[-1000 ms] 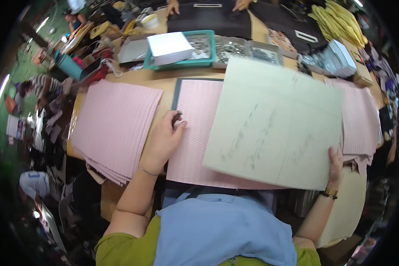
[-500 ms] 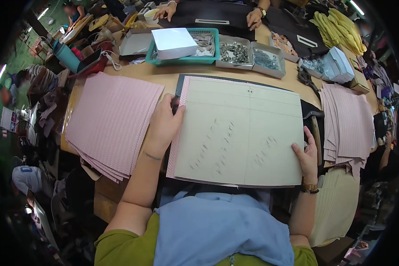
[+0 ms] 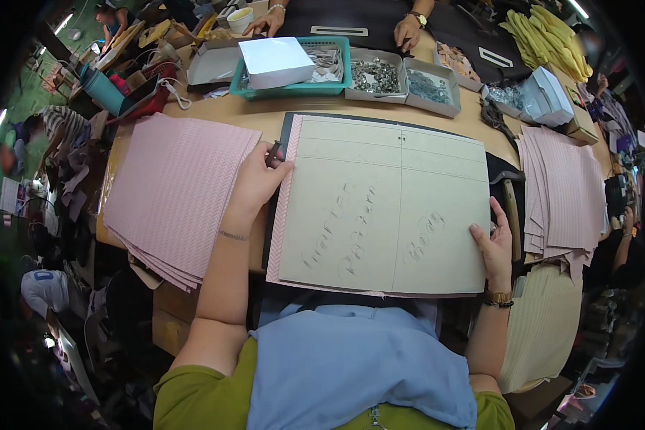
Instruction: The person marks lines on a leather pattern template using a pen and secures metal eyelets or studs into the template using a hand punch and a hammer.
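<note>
A stiff cream card pattern (image 3: 365,236) with pencilled lines and handwriting lies over a pink herringbone-textured sheet (image 3: 285,208), whose strip shows along the card's left side. Beneath both is a dark board (image 3: 289,129), seen at the top and left edges. My left hand (image 3: 259,175) is closed round a small dark slender tool (image 3: 273,153), its kind unclear, just left of the pink strip. With thumb on top and fingers round the edge, my right hand (image 3: 494,244) grips the card's right side.
Pink sheets are stacked at left (image 3: 179,193) and right (image 3: 562,193), above cream sheets (image 3: 545,330). Along the far side stand a teal basket (image 3: 290,92) with a white box (image 3: 276,61) and trays of metal parts (image 3: 376,77). Another person's hands (image 3: 407,32) rest across the table.
My left hand has shifted left, away from the card's edge, and the dark tool in it shows more. My right hand keeps its grip. The whole view has shifted slightly.
</note>
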`<state>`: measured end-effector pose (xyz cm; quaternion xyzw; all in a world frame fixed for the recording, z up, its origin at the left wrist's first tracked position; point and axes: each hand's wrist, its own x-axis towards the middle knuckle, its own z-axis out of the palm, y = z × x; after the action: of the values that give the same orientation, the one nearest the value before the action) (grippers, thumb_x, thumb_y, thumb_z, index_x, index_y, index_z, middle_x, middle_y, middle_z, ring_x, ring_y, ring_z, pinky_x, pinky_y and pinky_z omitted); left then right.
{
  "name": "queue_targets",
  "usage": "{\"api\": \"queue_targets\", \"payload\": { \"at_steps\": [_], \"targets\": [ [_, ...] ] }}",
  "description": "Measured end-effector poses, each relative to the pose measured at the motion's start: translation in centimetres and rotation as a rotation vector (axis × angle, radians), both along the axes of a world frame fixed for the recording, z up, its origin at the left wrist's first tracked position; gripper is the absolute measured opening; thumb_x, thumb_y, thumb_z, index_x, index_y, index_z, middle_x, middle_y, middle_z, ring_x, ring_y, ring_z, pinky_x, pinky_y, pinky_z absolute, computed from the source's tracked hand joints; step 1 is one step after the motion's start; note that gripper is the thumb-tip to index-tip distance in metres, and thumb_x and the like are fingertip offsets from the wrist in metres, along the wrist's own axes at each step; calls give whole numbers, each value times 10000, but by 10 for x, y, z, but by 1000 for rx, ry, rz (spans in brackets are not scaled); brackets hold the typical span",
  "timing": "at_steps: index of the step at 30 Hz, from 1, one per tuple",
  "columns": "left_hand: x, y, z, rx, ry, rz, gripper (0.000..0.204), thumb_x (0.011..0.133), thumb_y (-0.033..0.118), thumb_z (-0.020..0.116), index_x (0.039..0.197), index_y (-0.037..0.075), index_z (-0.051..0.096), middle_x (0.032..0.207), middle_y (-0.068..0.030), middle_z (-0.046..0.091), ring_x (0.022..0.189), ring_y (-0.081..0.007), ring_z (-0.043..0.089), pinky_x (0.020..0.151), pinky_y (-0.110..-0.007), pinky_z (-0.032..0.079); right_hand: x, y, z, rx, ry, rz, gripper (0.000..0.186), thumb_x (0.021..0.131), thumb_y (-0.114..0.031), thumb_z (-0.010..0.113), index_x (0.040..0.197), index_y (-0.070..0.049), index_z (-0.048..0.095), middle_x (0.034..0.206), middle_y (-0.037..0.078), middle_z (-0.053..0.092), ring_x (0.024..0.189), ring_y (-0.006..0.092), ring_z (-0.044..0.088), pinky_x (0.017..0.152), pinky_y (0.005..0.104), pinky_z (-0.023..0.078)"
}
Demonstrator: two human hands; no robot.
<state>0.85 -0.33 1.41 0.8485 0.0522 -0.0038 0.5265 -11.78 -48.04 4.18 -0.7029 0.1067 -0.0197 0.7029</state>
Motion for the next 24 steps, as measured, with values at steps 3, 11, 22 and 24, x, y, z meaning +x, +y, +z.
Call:
{"api": "queue_targets", "payload": {
  "at_steps": [3, 11, 22, 24],
  "targets": [
    [-14, 2, 4, 27, -94, 11, 318, 858, 138, 814, 1060, -27, 632, 854, -29, 624, 760, -125, 585, 711, -282, 516, -1, 5, 6, -21, 8, 6, 810, 931, 9, 716, 1608, 13, 272, 1288, 173, 670, 1112, 175, 682, 949, 319, 570],
    [-27, 1, 12, 0, -83, 75, 300, 853, 95, 838, 1053, -10, 641, 907, 3, 602, 834, -87, 537, 760, -236, 477, 2, 11, 3, -6, -13, 5, 803, 934, 16, 710, 1610, 12, 277, 1255, 164, 689, 1082, 157, 692, 922, 298, 577],
    [-18, 2, -17, -49, -144, 0, 407, 928, 166, 809, 1267, -36, 710, 1019, 5, 710, 867, -50, 596, 794, -205, 508, 4, 12, 4, -37, 2, 19, 797, 929, 17, 716, 1608, 9, 298, 1237, 160, 699, 1055, 154, 704, 896, 299, 588],
    [-17, 3, -20, -51, -155, -8, 424, 933, 170, 806, 1287, -39, 702, 1036, -3, 716, 885, -51, 605, 805, -206, 513, 5, 13, 6, -50, 16, 20, 792, 925, 11, 723, 1602, 12, 312, 1223, 161, 703, 1044, 156, 707, 888, 297, 590]
  ]
}}
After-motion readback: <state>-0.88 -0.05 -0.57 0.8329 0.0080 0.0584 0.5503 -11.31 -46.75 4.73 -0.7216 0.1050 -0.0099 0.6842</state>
